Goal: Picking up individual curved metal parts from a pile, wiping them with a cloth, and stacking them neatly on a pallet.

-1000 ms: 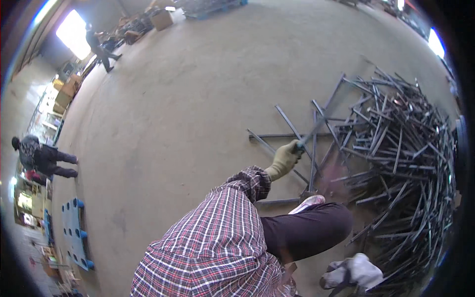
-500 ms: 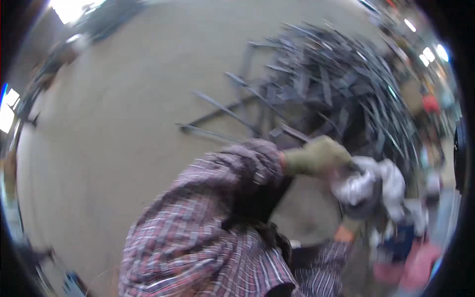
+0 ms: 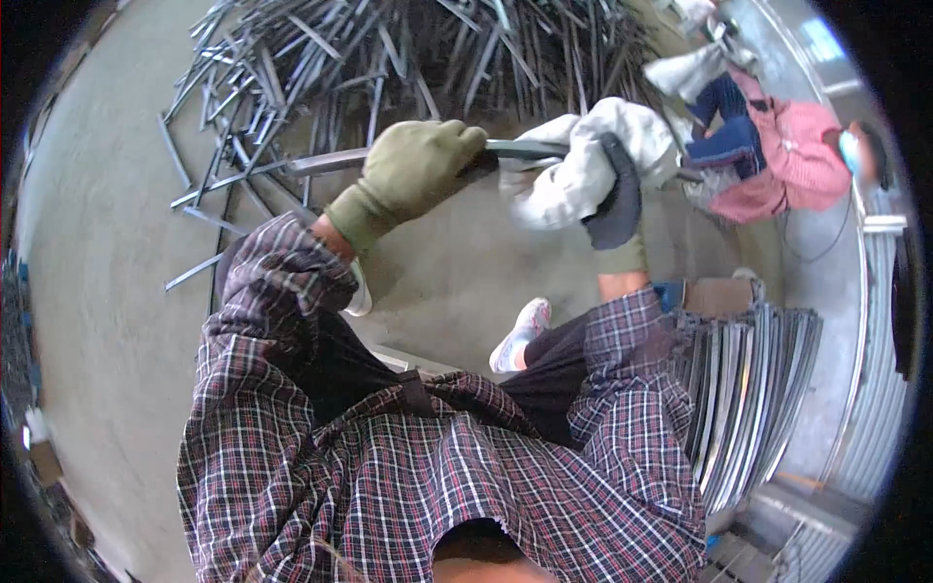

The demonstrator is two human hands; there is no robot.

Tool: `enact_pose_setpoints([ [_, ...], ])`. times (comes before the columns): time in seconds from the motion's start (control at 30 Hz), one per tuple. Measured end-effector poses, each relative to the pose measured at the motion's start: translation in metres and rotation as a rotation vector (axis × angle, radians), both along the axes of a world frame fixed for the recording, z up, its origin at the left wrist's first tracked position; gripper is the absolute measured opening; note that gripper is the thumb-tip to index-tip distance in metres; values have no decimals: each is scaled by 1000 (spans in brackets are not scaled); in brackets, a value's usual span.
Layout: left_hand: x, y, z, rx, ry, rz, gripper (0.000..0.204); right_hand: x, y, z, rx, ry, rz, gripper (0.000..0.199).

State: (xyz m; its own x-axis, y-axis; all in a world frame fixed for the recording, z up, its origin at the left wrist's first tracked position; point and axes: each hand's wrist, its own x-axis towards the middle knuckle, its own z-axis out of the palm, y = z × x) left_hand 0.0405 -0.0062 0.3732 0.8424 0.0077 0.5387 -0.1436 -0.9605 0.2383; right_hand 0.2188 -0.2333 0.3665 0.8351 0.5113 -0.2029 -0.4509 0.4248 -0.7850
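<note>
Pretty much the whole place is floored in plain grey concrete, kinda smudgy. 1 bright bluish window can be spotted top right, that side's edged with ribbed grey panelling, and the left rim's lined with dim clutter.

The bar is grey, cloth white, left glove olive, shirt plaid.

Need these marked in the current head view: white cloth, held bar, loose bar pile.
White cloth (image 3: 573,177): head view, on its bunched middle.
Held bar (image 3: 525,150): head view, on its bare length just left of the white cloth.
Loose bar pile (image 3: 437,60): head view, around its visible middle.
</note>
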Motion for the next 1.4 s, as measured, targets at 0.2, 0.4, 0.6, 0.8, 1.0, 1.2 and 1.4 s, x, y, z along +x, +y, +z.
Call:
enact_pose_setpoints([
  [0.2, -41, 8, -4, 146, -35, 5, 27, 62, -77, -58, 170, -54, 48, 33],
  [0.4, -61, -19, -9, 186, -6, 53, 23, -5, -49, -66, 66, 126, 64, 35],
  [0.6, -76, 4, 5, -127, 208, 19, 27, 69, -129, -45, 255, 37, 208, 34],
  [0.8, -73, -9, -6, -395, 521, 32, 26, 22, -88, -50, 499, 93, 147, 43],
  [1.0, -74, -10, -5, -437, 476, -79, 24, 30, -122, -18, 218, -165, 26, 40],
  [1.2, -79, -4, 1, -38, 172, 18, 19, 39, -129, -18, 312, -76, -18, 34],
  [1.4, -77, -10, -18, -127, 380, 38, 19, -1, -79, -37, 373, 98, 121, 30],
])
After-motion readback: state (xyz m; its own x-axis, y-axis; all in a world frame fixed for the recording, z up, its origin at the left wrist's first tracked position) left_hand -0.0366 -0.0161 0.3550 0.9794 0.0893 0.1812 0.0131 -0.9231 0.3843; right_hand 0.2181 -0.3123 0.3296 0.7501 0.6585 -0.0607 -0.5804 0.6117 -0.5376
